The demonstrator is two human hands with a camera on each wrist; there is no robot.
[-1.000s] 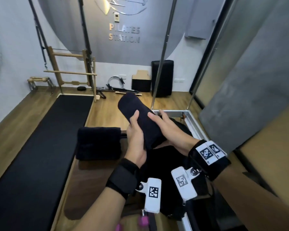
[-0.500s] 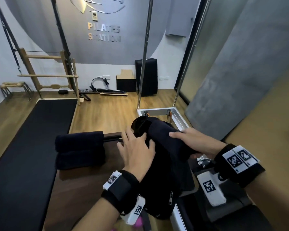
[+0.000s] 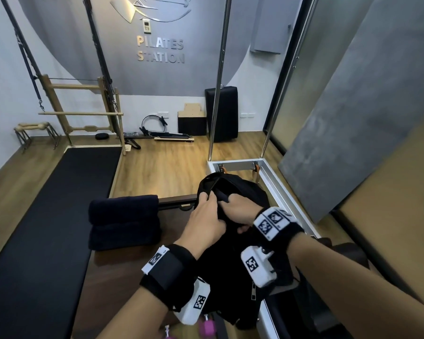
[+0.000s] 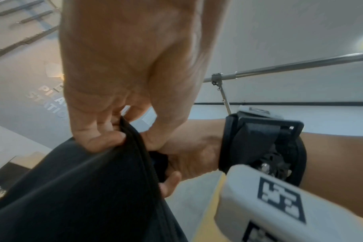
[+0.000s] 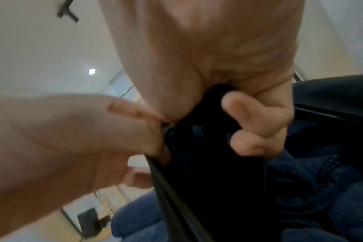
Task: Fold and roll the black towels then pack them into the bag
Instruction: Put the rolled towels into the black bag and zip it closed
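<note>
Left hand (image 3: 203,225) fingers (image 4: 101,140) pinch the zippered rim of the black bag (image 3: 230,270), holding its mouth open. Right hand (image 3: 240,211) fingers (image 5: 257,114) curl round a rolled black towel (image 5: 213,163), half inside the mouth, long axis pointing down into it. Two more rolled towels (image 3: 124,221) lie crosswise on the desk (image 3: 123,277), left of the bag.

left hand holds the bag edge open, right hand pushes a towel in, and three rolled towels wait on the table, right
Not quite: the head view shows two rolled towels waiting, not three. The left hand does hold the bag edge while the right hand pushes a towel in.
</note>
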